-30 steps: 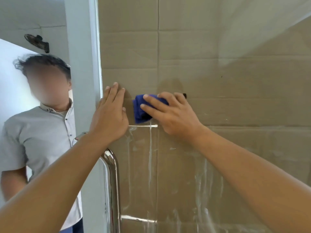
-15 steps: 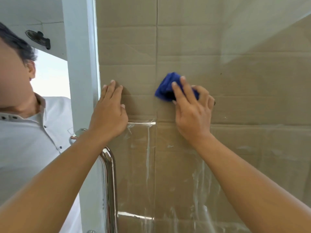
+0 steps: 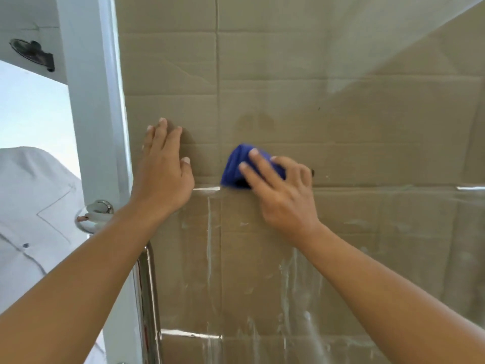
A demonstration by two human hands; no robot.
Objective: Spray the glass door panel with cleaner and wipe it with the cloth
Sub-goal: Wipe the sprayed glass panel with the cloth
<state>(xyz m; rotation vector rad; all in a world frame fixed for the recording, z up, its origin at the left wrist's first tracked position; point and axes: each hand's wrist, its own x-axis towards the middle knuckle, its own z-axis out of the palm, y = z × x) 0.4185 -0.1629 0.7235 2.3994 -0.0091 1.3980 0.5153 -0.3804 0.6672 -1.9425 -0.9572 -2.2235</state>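
One blue cloth (image 3: 237, 165) lies against the glass door panel (image 3: 367, 153) near its middle, pressed there by the straight, spread fingers of the right hand (image 3: 282, 190). The left hand (image 3: 164, 174) rests flat, fingers extended together, near the panel's left edge, holding nothing.

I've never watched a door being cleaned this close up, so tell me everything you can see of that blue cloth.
The cloth is deep blue, soft-looking fabric, bunched into a small wad. It sits flat against the glass door panel, just above the streaky white cleaner runs. The right hand presses it there with spread fingers, covering its right part. The left hand rests on the glass beside it, not touching it.
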